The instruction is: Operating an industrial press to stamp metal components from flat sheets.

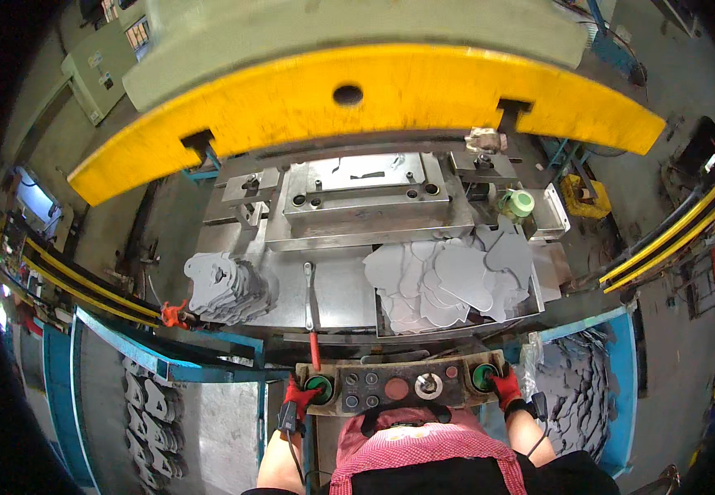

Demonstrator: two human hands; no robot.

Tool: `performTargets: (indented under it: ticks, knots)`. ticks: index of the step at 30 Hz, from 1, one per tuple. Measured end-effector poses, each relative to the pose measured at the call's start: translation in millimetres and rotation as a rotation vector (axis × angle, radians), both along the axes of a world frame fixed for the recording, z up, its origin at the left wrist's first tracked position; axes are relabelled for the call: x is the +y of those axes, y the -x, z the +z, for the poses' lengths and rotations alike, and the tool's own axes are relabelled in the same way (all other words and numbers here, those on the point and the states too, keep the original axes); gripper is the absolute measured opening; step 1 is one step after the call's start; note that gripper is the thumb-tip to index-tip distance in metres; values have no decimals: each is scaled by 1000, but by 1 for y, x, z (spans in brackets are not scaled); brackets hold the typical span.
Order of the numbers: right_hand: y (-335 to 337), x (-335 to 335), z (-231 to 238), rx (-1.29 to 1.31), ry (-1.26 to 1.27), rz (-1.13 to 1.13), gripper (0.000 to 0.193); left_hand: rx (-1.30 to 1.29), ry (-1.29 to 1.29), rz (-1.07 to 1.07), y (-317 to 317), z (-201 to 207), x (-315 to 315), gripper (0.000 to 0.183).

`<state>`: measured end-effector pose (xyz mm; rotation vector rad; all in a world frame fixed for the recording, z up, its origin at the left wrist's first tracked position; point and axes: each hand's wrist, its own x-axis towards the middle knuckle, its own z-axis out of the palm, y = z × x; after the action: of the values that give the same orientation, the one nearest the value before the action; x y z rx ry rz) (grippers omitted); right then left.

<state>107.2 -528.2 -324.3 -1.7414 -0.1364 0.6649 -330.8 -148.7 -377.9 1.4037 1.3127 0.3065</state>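
My left hand (298,396), in a red glove, is at the left end of a control panel (384,398), fingers reaching onto a round green button (319,389). At the panel's other end my gloved right hand (505,388) reaches onto a second green button (484,377). Both hands look open and hold nothing. Between them sit several small knobs, a large red button (396,388) and a round metal-rimmed switch (428,385). Just beyond the panel, a ratchet wrench (310,301) with a red handle lies on the metal table.
A yellow press beam (423,91) spans above a steel die (366,206). Grey sheet-metal parts form a stack (221,285) at left and a pile (452,276) at right. Blue-framed bins (621,371) flank me, holding more parts. A green-lidded container (520,203) stands right of the die.
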Motion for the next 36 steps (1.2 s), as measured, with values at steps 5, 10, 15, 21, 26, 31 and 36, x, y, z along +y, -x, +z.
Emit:
performTargets:
  ticks: [5,10,15,21,26,31,36]
  knots:
    - [3,4,13,65,-33,-45,54,96,12,18,-5,6,4,122]
    - [8,11,30,120,-68,-74,54,-66,142,81,-2,2,5,121]
    - [7,14,33,93,49,-92,52,-79,123,83,-8,10,5,113]
    - [3,3,26,120,-47,-11,45,-140,12,92,-19,70,-14,75]
    - [-1,2,19,175,-111,-50,43,-114,-314,543,-41,170,-10,47]
    - [-3,-3,8,193,-112,-25,47,180,-545,27,-116,197,5,80]
    - [-10,-7,21,4,218,-13,57,265,-286,83,-175,156,26,50]
